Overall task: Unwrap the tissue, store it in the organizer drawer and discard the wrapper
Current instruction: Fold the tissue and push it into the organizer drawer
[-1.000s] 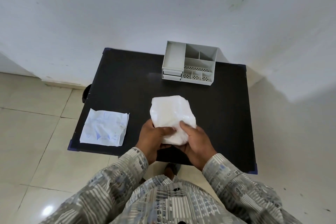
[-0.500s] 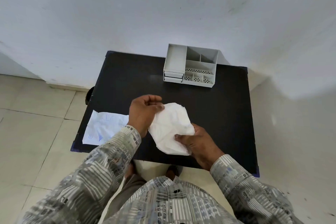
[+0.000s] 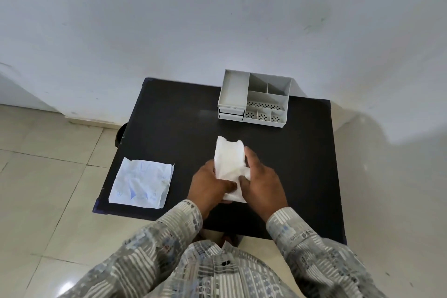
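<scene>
Tissue [image 3: 229,159] clasped between both hands; wrapper [image 3: 141,182] left; organizer [image 3: 254,98] beyond, drawers shut

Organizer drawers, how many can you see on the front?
2, stacked one above the other at the lower left front of the organizer: the upper drawer and the lower drawer. Both look closed; none seem hidden.
</scene>
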Demonstrator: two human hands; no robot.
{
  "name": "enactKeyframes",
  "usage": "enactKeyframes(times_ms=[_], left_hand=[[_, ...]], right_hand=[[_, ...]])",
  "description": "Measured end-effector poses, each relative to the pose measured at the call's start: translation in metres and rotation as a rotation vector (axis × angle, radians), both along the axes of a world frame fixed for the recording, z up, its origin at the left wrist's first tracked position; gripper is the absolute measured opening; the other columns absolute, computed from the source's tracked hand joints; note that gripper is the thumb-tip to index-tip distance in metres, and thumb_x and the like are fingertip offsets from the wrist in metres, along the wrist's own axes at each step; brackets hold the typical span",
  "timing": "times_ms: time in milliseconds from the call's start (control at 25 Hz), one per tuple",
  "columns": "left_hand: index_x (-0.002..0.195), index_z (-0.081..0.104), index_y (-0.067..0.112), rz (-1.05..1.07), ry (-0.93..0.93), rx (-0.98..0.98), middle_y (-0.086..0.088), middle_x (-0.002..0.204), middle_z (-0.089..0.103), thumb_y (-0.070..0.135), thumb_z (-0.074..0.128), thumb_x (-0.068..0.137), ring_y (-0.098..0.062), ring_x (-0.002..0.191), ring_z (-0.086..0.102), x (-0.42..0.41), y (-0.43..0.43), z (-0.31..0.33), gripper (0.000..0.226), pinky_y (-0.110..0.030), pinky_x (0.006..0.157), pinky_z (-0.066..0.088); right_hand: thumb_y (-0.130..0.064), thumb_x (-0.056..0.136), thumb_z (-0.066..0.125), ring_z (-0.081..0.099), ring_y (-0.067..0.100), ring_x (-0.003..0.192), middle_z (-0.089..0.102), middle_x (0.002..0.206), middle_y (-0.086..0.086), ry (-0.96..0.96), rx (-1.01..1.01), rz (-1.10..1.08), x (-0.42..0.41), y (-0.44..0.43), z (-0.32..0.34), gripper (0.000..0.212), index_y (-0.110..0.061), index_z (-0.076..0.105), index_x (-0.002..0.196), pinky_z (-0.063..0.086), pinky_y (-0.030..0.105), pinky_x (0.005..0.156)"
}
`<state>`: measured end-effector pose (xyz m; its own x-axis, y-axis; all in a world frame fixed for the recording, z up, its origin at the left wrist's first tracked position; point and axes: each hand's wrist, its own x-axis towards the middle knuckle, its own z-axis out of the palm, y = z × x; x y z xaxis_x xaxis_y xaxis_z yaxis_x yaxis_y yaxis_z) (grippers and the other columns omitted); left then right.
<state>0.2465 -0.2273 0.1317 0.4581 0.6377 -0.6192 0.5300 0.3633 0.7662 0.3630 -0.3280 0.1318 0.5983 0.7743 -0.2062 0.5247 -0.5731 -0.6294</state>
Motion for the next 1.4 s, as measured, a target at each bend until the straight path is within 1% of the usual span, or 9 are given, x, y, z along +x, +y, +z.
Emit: enactKeyframes(times_ms=[120,240,320,440,600,880,1040,1240,1400], left_hand=[[0.124,0.062,0.022,-0.018,0.004,0.025,-0.002,0.112,0.074,0.002,0.084,0.076,-0.022,0.097,0.075,0.003,0.020,-0.005,0.056,-0.037,0.060,0.067],[0.128,0.062,0.017,0.047,-0.109,-0.141,-0.009,0.117,0.076,-0.001,0.083,0.082,-0.031,0.096,0.078,0.005,0.042,-0.006,0.053,-0.036,0.059,0.063],[0.124,0.064,0.017,0.054,-0.133,-0.169,-0.010,0.116,0.077,-0.001,0.082,0.082,-0.030,0.094,0.080,0.011,0.050,-0.011,0.049,-0.036,0.060,0.063],[0.121,0.065,0.019,-0.025,-0.039,-0.078,-0.006,0.112,0.078,0.006,0.084,0.082,-0.025,0.097,0.078,0.025,0.060,-0.023,0.046,-0.043,0.072,0.068],[0.102,0.076,0.023,-0.290,0.165,0.114,0.001,0.092,0.081,0.037,0.087,0.074,-0.020,0.080,0.079,0.052,0.097,-0.040,0.033,-0.040,0.064,0.067],[0.106,0.067,0.017,0.339,-0.060,-0.463,-0.007,0.107,0.073,0.004,0.065,0.099,-0.023,0.095,0.070,0.137,0.197,-0.070,0.015,-0.042,0.074,0.061],[0.117,0.067,0.006,0.393,-0.015,-0.470,-0.012,0.114,0.075,0.001,0.059,0.101,-0.019,0.078,0.071,0.166,0.215,-0.090,0.019,-0.038,0.068,0.059],[0.113,0.074,0.005,0.387,0.002,-0.505,-0.006,0.087,0.071,0.006,0.071,0.096,-0.015,0.071,0.066,0.166,0.211,-0.100,0.017,-0.037,0.070,0.060],[0.124,0.071,0.001,0.386,0.047,-0.475,-0.007,0.090,0.072,0.005,0.070,0.095,-0.016,0.072,0.065,0.138,0.188,-0.105,0.030,-0.038,0.075,0.062]], right_hand=[[-0.026,0.088,0.076,0.069,0.022,0.114,0.068,0.133,-0.003,0.189,0.167,-0.143,0.000,0.003,-0.007,0.076,-0.028,0.040,0.155,0.059,0.037,0.096],[-0.022,0.085,0.081,0.073,0.029,0.114,0.074,0.129,0.006,1.226,0.387,-0.674,0.006,0.014,-0.012,0.064,-0.015,0.057,0.144,0.065,0.039,0.081],[-0.021,0.085,0.079,0.072,0.037,0.117,0.075,0.128,0.019,1.544,0.379,-0.805,0.010,0.021,-0.017,0.057,-0.007,0.062,0.138,0.066,0.041,0.080],[-0.006,0.091,0.074,0.074,0.048,0.109,0.074,0.125,0.025,1.456,0.304,-0.863,0.003,0.044,-0.027,0.048,-0.010,0.062,0.137,0.065,0.053,0.079],[0.006,0.098,0.058,0.077,0.043,0.101,0.076,0.118,0.018,1.266,0.336,-1.018,0.009,0.070,-0.037,0.042,-0.019,0.066,0.131,0.065,0.057,0.078],[0.009,0.095,0.061,0.074,0.035,0.108,0.077,0.121,0.009,1.197,0.452,-1.133,0.033,0.062,-0.039,0.044,-0.026,0.070,0.119,0.065,0.041,0.070],[0.007,0.094,0.066,0.075,0.034,0.108,0.077,0.119,0.008,1.154,0.500,-1.153,0.037,0.060,-0.039,0.041,-0.023,0.069,0.123,0.066,0.039,0.067],[0.005,0.095,0.066,0.074,0.034,0.111,0.076,0.125,0.008,1.140,0.517,-1.151,0.045,0.069,-0.042,0.046,-0.021,0.066,0.133,0.065,0.039,0.069],[0.004,0.095,0.066,0.074,0.033,0.111,0.076,0.126,0.008,1.139,0.489,-1.105,0.058,0.069,-0.044,0.045,-0.023,0.067,0.131,0.065,0.038,0.068]])
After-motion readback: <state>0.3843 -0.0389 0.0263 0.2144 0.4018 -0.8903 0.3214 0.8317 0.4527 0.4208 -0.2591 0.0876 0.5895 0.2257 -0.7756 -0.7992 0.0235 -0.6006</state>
